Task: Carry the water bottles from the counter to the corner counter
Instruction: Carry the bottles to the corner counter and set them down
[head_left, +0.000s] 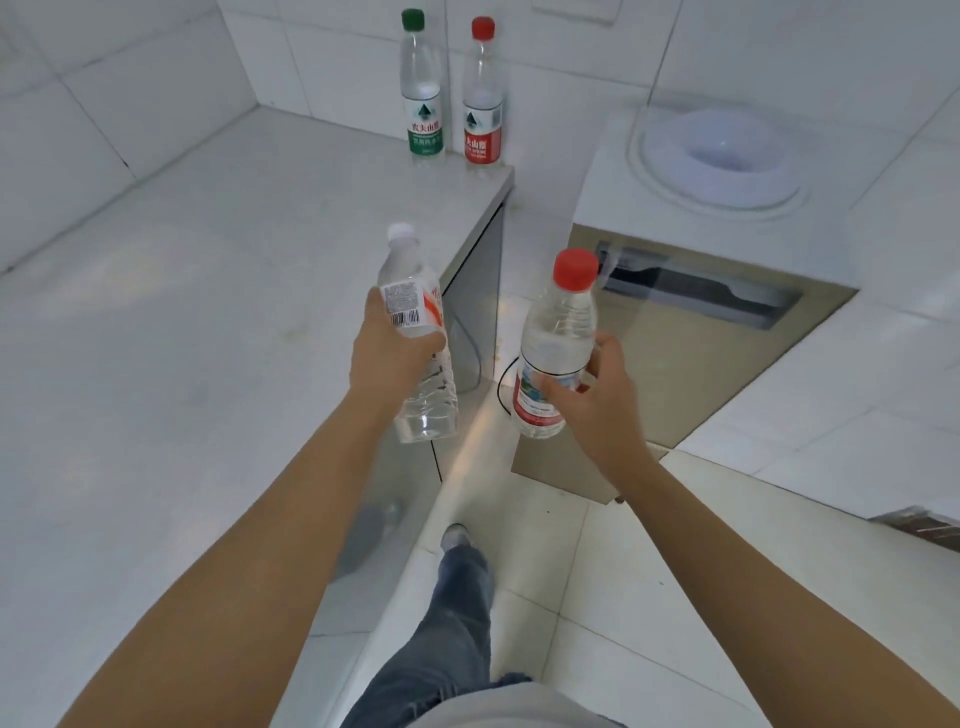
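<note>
Hands reach forward from the bottom of the view, both arms bare and stretched out over the near edge of a white tiled counter (208, 270), which serves as the landmark. Over that counter's edge, the left hand (387, 353) is wrapped around the middle of a white-capped bottle (415, 338), fingers closed on its labelled band; the bottle leans with its cap tipped away and to the left, its clear base hanging below the hand. Just right of the counter's edge, above the floor gap, the right hand (592, 395) is clamped on the lower labelled part of a red-capped bottle (556, 343), thumb across the front, the bottle nearly upright. At the counter's far right end, close to the tiled wall, a green-capped bottle (422, 88) and a second red-capped bottle (483, 93) stand upright side by side, near each other. Right of the counter stands a water dispenser (717, 218) with a round empty socket on top. Most fingers of both hands are hidden behind the bottles, label print is too small to read, and a jeans-clad leg (447, 623) below is partly cut off.
</note>
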